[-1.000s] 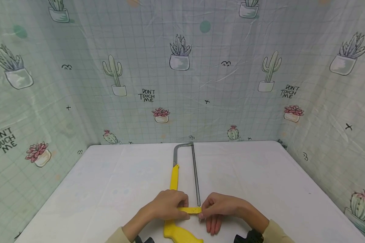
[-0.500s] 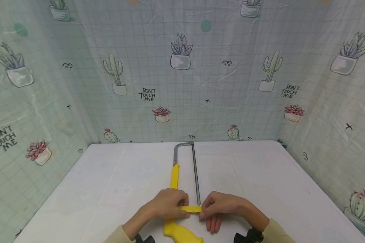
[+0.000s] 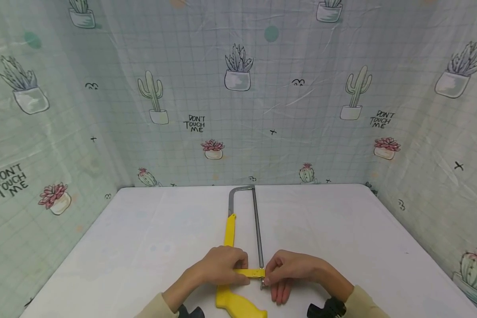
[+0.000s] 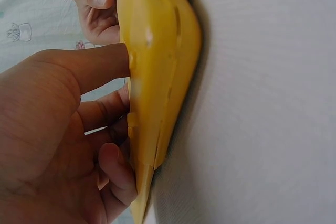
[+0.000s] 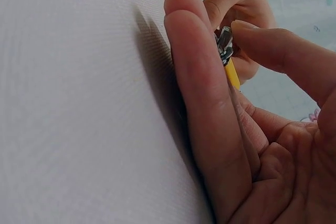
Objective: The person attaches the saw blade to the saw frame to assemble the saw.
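A hacksaw (image 3: 229, 232) lies on the table, its grey bow at the far end and its yellow handle (image 3: 240, 305) toward me. The grey blade (image 3: 257, 229) runs along its right side to a yellow crosspiece (image 3: 254, 273). My left hand (image 3: 222, 266) grips the yellow frame where the crosspiece begins; in the left wrist view its fingertips press the yellow body (image 4: 152, 77). With thumb and forefinger, my right hand (image 3: 292, 267) pinches the small metal wing nut (image 5: 224, 45) at the crosspiece's outer end. Its other fingers (image 5: 205, 87) extend low along the tabletop.
The white table (image 3: 163, 229) runs back to a curtain (image 3: 175, 88) printed with cactus drawings, which also encloses both sides. Dark wrist straps (image 3: 326, 308) and beige sleeves (image 3: 363, 302) show at the front.
My right fingertips have shifted slightly at the wing nut, and more of its metal shows below the crosspiece. The left hand and hacksaw hold their place; the head view has drifted slightly.
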Demonstrator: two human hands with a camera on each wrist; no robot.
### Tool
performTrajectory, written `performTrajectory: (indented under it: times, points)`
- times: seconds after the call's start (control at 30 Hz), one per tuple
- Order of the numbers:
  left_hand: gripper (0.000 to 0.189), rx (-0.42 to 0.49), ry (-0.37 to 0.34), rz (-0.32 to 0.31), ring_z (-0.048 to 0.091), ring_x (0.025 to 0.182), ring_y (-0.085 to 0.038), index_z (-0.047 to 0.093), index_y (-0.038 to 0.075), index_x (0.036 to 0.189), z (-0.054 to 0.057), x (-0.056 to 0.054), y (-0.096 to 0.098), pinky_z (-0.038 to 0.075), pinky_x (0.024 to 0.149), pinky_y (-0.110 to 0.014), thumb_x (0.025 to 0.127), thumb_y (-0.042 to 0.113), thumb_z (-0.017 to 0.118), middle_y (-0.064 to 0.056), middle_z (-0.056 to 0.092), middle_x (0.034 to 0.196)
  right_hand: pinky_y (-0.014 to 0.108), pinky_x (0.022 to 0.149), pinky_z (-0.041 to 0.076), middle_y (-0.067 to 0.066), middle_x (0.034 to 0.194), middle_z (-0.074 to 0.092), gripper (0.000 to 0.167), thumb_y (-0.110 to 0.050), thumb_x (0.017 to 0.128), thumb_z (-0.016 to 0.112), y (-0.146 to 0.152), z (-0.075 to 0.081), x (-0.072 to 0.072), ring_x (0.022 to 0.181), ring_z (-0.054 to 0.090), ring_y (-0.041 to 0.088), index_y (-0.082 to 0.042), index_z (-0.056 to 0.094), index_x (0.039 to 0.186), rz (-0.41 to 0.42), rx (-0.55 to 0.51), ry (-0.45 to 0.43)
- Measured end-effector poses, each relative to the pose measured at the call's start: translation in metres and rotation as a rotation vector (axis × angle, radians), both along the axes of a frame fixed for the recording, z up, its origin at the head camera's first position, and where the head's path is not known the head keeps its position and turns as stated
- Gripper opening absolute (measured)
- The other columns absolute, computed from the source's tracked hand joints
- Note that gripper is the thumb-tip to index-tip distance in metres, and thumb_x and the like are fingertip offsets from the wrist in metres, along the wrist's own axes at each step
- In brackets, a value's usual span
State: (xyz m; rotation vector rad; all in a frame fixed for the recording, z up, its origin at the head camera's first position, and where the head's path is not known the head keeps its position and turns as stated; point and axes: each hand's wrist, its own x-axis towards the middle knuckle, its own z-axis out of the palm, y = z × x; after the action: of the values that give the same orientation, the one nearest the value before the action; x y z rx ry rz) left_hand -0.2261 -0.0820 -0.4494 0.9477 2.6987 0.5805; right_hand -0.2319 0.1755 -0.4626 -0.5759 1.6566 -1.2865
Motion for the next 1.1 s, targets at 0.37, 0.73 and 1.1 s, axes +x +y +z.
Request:
performTrajectory:
  times: [0.37,0.73,1.1]
  points:
    - [0.023,-0.013,0.002,0.008,0.045,0.064,-0.001,0.063,0.029,0.081,-0.0011,0.0003,-0.0001,0.036,0.062,-0.021,0.082,0.042,0.082,0.016,0.053,0.069,0.021,0.059,0.057,0.000,0.076,0.076,0.023,-0.017,0.099,0.065,-0.0004,-0.0010,0.0004,0.064,0.074,0.008,0.004,0.072,0.106,0.002,-0.002,-0.012]
    - [0.023,-0.008,0.007,0.008,0.045,0.064,-0.001,0.064,0.028,0.081,-0.0015,0.0008,0.0002,0.037,0.062,-0.021,0.081,0.042,0.082,0.016,0.053,0.069,0.021,0.059,0.057,0.000,0.076,0.076,0.022,-0.015,0.098,0.064,0.0009,-0.0022,0.0002,0.065,0.074,0.007,0.004,0.071,0.107,0.010,-0.012,-0.010]
    - [0.022,0.002,-0.003,0.012,0.046,0.063,-0.001,0.064,0.029,0.080,-0.0022,0.0006,0.0008,0.038,0.061,-0.021,0.081,0.040,0.082,0.017,0.054,0.068,0.022,0.059,0.058,0.001,0.076,0.076,0.021,-0.013,0.098,0.063,0.0021,-0.0053,-0.0010,0.065,0.074,0.008,0.005,0.070,0.106,0.013,-0.022,0.002]
